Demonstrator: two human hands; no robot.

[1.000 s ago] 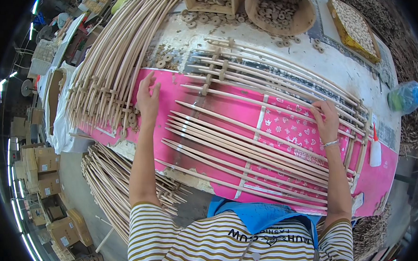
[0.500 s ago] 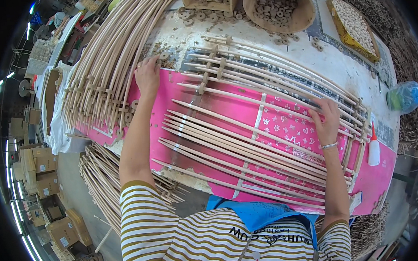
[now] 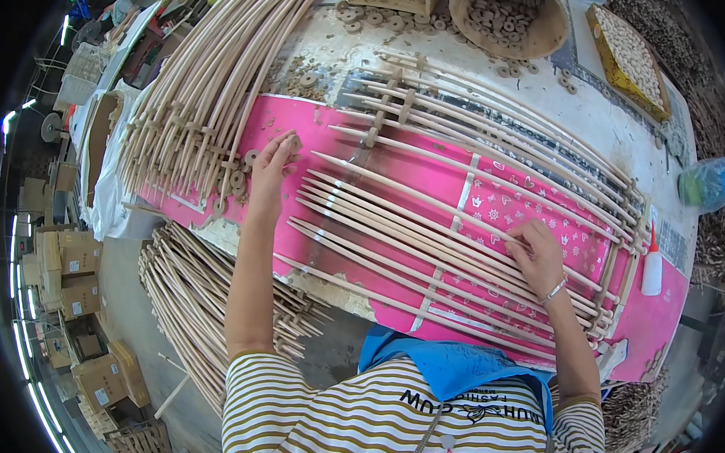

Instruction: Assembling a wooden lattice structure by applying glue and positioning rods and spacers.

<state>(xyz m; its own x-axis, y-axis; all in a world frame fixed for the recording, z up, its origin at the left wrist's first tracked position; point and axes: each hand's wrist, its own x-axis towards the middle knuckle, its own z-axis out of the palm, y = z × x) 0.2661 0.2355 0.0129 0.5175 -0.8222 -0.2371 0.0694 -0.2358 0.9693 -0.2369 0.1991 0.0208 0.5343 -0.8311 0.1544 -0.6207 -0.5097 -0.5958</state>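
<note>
While the left hand (image 3: 271, 170) pinches a round ring (image 3: 294, 143) at its fingertips, the right hand (image 3: 540, 254) keeps a narrow grip on one stick (image 3: 410, 193).

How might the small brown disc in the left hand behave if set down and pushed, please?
The small brown disc is probably light, since it looks small beside the left hand holding it. Its round outline suggests it might roll on edge, though lying flat it would more likely slide. Its woody look hints at stiffness.
</note>
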